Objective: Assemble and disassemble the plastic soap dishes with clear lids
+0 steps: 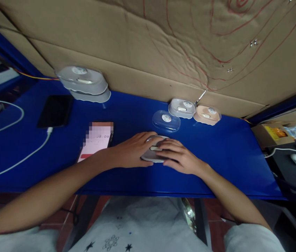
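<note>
Crosswise, gray case [153, 156]: long axis left to right.
Your left hand [134, 150], right hand [181, 156]: grasping it, right end hidden.

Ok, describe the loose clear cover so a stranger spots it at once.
On the blue table, find the grey container between the left hand and right hand. Just beyond, toward the cardboard wall, lies a clear cover, oval with a white sticker. Unlike the neighbouring grey box and peach box, it lets the blue show through.
</note>
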Action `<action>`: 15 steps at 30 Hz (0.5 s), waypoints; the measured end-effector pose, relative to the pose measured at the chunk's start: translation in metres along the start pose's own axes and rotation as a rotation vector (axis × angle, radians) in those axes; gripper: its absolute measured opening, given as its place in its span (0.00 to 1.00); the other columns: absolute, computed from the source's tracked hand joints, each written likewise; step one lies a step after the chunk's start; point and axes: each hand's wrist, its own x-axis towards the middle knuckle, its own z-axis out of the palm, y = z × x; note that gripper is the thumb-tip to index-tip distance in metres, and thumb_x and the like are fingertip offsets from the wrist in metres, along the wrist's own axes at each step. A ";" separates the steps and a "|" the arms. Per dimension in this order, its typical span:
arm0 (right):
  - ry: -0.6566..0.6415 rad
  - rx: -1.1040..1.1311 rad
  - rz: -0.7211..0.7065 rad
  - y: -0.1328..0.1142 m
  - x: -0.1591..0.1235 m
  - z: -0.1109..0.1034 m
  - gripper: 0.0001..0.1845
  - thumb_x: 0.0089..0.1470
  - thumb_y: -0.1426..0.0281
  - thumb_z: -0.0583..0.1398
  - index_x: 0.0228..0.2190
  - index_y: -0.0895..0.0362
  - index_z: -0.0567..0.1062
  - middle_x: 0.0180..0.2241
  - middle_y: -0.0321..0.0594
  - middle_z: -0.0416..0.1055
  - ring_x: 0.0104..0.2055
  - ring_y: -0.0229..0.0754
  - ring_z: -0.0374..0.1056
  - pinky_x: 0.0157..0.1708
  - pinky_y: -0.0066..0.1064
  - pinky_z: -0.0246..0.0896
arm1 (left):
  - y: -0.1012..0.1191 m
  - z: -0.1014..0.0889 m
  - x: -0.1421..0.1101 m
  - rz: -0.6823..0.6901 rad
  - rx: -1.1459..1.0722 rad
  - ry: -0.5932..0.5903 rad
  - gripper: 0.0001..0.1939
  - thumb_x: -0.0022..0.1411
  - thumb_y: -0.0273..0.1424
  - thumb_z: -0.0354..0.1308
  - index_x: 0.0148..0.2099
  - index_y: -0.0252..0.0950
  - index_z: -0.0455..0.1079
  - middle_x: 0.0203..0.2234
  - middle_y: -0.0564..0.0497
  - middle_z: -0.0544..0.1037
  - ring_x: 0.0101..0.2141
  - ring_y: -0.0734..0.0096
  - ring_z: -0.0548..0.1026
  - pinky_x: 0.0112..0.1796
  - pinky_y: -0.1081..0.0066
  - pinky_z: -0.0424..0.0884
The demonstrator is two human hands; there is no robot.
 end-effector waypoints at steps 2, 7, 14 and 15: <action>0.105 -0.004 0.103 0.015 -0.001 -0.002 0.23 0.74 0.61 0.50 0.64 0.51 0.71 0.61 0.47 0.73 0.68 0.49 0.65 0.69 0.54 0.58 | 0.001 0.001 0.000 -0.021 -0.003 0.012 0.46 0.61 0.37 0.70 0.75 0.48 0.52 0.69 0.39 0.63 0.68 0.42 0.63 0.66 0.43 0.60; 0.055 -0.240 0.393 0.046 -0.001 -0.004 0.33 0.74 0.58 0.48 0.74 0.51 0.51 0.74 0.50 0.54 0.77 0.55 0.45 0.72 0.63 0.41 | -0.002 0.010 -0.002 -0.058 -0.116 0.041 0.58 0.53 0.32 0.75 0.77 0.48 0.45 0.74 0.38 0.50 0.72 0.39 0.54 0.67 0.45 0.60; 0.140 -0.346 0.496 0.049 -0.007 -0.006 0.33 0.69 0.50 0.56 0.67 0.53 0.64 0.67 0.57 0.62 0.72 0.61 0.55 0.66 0.62 0.52 | -0.001 0.010 0.005 -0.210 -0.028 0.101 0.59 0.50 0.36 0.78 0.75 0.46 0.48 0.67 0.36 0.62 0.67 0.37 0.62 0.64 0.39 0.60; 0.145 -0.323 0.511 0.050 -0.009 -0.007 0.34 0.69 0.49 0.56 0.68 0.53 0.63 0.68 0.58 0.61 0.72 0.62 0.55 0.66 0.62 0.53 | -0.001 0.009 0.006 -0.228 -0.009 0.108 0.58 0.50 0.37 0.78 0.74 0.46 0.49 0.67 0.37 0.63 0.66 0.36 0.63 0.63 0.38 0.61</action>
